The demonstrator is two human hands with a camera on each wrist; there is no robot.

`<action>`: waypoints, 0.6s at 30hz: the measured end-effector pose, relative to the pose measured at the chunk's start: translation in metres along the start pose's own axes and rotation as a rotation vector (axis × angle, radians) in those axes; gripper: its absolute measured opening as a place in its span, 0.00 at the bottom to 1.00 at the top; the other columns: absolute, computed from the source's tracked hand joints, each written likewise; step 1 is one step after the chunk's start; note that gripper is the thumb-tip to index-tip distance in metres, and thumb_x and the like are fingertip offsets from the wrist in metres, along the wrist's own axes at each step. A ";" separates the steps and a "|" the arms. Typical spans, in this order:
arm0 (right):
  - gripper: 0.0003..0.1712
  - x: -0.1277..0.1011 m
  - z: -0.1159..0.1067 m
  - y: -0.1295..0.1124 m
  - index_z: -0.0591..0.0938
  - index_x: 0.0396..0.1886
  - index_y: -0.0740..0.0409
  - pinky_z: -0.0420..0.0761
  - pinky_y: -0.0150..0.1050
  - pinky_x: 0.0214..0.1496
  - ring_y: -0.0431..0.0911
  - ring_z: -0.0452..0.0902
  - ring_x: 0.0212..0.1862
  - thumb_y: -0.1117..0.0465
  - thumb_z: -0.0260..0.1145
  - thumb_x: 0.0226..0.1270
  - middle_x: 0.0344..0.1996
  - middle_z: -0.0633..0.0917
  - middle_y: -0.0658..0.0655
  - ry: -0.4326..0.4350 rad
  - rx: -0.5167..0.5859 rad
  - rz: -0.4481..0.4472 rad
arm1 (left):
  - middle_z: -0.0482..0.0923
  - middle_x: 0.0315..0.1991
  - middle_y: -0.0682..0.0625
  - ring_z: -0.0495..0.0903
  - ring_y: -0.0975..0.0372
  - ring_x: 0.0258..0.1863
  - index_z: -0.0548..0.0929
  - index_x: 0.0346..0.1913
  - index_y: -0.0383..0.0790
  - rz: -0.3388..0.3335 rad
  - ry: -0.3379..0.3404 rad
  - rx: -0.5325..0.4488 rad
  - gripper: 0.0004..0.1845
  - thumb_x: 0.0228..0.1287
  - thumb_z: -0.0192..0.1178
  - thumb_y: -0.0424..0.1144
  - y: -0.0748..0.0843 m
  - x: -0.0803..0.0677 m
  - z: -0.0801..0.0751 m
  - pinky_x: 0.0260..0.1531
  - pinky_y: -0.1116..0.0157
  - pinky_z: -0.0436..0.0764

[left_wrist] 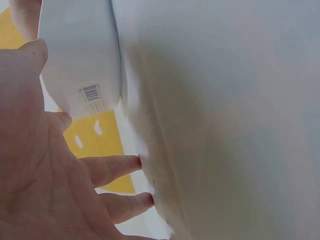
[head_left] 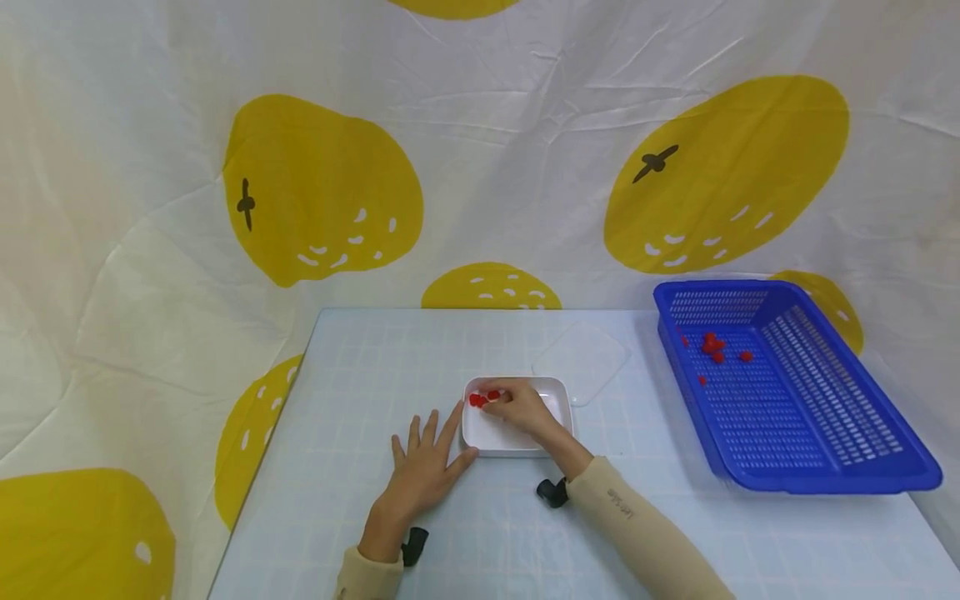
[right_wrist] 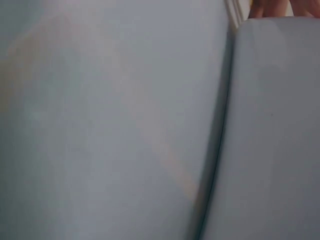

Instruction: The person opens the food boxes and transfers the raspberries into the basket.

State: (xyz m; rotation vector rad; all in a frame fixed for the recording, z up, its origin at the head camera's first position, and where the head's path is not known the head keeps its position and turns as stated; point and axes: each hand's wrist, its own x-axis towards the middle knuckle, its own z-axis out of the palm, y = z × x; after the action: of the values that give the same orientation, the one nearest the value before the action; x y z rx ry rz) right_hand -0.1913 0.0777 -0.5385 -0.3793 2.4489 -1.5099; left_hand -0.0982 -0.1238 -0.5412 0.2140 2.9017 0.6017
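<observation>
A white rectangular box [head_left: 517, 452] stands open on the table, with several small red pieces [head_left: 477, 401] in its back left corner. Over that corner reaches my right hand [head_left: 521, 408], its thumb and forefinger pinching one of the red pieces [head_left: 492, 394]. My left hand [head_left: 422, 471] lies palm down with spread, straight fingers at the box's left side; thumb and forefinger are at its wall. The left wrist view has the box wall with a barcode [left_wrist: 91, 92] beside the thumb. Only fingers [right_wrist: 275, 7] show beyond the box's side in the right wrist view.
At the right stands a blue slotted basket [head_left: 795, 481] with several small red pieces [head_left: 712, 343] near its back left. A clear, thin lid-like sheet [head_left: 581, 362] lies behind the box. A cloth with yellow fruit prints [head_left: 322, 192] hangs behind the table.
</observation>
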 end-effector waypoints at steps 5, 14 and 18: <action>0.12 0.001 0.003 -0.004 0.88 0.48 0.56 0.79 0.36 0.39 0.47 0.75 0.38 0.68 0.70 0.66 0.44 0.86 0.53 0.032 -0.085 -0.010 | 0.53 0.77 0.36 0.45 0.33 0.74 0.45 0.81 0.64 0.010 0.011 -0.002 0.44 0.67 0.46 0.73 0.000 0.000 0.000 0.63 0.26 0.39; 0.07 0.000 0.003 -0.006 0.89 0.38 0.58 0.72 0.35 0.31 0.44 0.71 0.30 0.70 0.71 0.61 0.31 0.82 0.52 0.043 -0.100 -0.019 | 0.53 0.77 0.36 0.44 0.33 0.74 0.45 0.80 0.67 0.001 0.004 -0.010 0.44 0.67 0.47 0.73 0.000 -0.001 0.000 0.63 0.26 0.38; 0.07 0.000 0.002 -0.005 0.89 0.38 0.58 0.73 0.35 0.31 0.44 0.71 0.29 0.70 0.71 0.62 0.31 0.83 0.51 0.037 -0.092 -0.016 | 0.53 0.77 0.36 0.44 0.33 0.75 0.44 0.80 0.67 0.005 0.006 -0.016 0.44 0.66 0.46 0.73 0.000 -0.001 0.000 0.63 0.26 0.38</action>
State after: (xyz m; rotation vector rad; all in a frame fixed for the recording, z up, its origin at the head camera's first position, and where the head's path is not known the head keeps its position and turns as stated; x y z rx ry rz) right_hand -0.1899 0.0735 -0.5350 -0.3922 2.5564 -1.4254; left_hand -0.0974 -0.1241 -0.5413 0.2182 2.9017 0.6278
